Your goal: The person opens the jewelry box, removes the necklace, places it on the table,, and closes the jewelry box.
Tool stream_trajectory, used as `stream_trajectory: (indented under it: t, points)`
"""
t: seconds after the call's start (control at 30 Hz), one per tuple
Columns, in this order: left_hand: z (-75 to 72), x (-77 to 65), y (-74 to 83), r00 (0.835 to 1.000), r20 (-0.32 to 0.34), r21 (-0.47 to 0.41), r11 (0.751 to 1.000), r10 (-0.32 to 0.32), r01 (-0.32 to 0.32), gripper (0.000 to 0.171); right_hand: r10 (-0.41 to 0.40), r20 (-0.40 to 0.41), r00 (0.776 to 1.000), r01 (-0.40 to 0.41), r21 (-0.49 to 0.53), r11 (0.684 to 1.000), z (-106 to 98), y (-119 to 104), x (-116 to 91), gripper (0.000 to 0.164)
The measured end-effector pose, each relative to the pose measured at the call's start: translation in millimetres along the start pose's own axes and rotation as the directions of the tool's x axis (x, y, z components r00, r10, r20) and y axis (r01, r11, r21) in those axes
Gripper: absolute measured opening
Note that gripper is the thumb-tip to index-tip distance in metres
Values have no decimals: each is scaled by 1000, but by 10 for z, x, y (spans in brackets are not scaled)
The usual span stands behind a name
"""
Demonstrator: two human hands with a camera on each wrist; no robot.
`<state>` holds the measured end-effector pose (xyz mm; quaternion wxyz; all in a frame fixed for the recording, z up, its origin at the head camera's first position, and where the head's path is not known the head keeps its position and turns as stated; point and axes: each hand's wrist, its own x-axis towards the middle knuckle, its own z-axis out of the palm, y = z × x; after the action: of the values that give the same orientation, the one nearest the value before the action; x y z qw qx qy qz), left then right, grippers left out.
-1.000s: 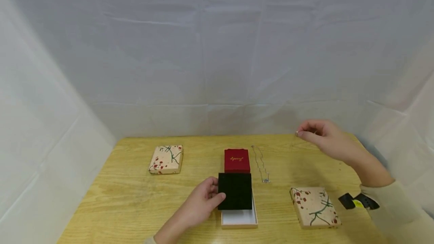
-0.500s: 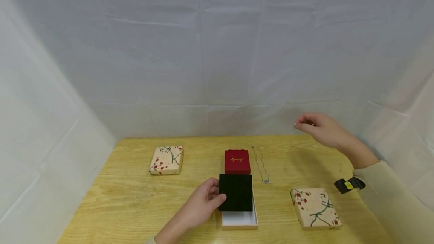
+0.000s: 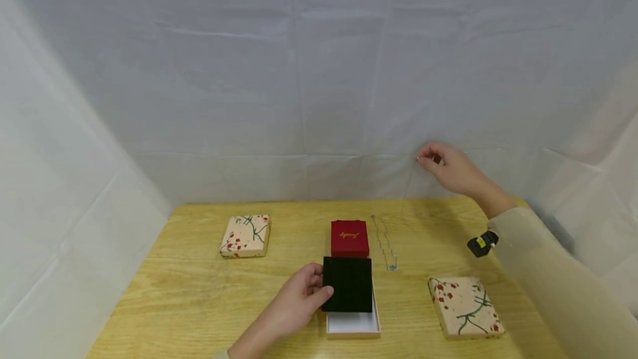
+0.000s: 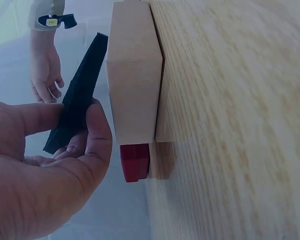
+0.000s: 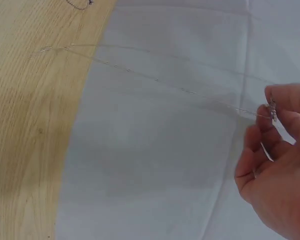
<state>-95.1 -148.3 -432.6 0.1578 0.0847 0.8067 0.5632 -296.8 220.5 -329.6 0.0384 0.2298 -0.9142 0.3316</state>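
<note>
My left hand (image 3: 299,299) pinches a flat black square pad (image 3: 347,284) by its left edge, thumb on top. The pad sits tilted over a shallow open box (image 3: 355,323) with a white inside, hiding its far part. In the left wrist view the black pad (image 4: 80,95) is seen edge-on between thumb and fingers. Raised above the table's back edge, my right hand (image 3: 451,170) pinches a thin silver necklace (image 5: 185,91) by its small pendant. The chain hangs down in two strands. A second necklace (image 3: 392,266) lies on the table, right of the pad.
A red box (image 3: 350,238) with gold lettering stands just behind the pad. Flower-patterned lids lie on both sides, a left lid (image 3: 244,236) and a right lid (image 3: 467,306). White cloth (image 3: 299,98) hangs behind the wooden table (image 3: 199,292).
My right hand has risen and moved left and away from me, lifting the necklace higher. My left hand and the black pad have stayed nearly still.
</note>
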Motion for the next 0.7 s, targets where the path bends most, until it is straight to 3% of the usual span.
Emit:
stream_trajectory:
  t: [0.1,0.2,0.4,0.7]
  points:
    - [5,-2,1,1000,-1,-1,1000,-4,4,54,-7,-57,998,6,-7,1000,42,52,14,26]
    - [9,-1,2,1000,-2,-2,1000,-7,7,54,-15,-56,998,14,-17,1000,83,99,-26,23]
    - [7,0,9,1000,-4,-3,1000,-16,16,55,-17,79,997,18,-11,1000,171,138,-192,22]
    - [1,-3,5,1000,2,-10,1000,-7,7,55,-28,238,971,26,12,1000,314,208,-381,11]
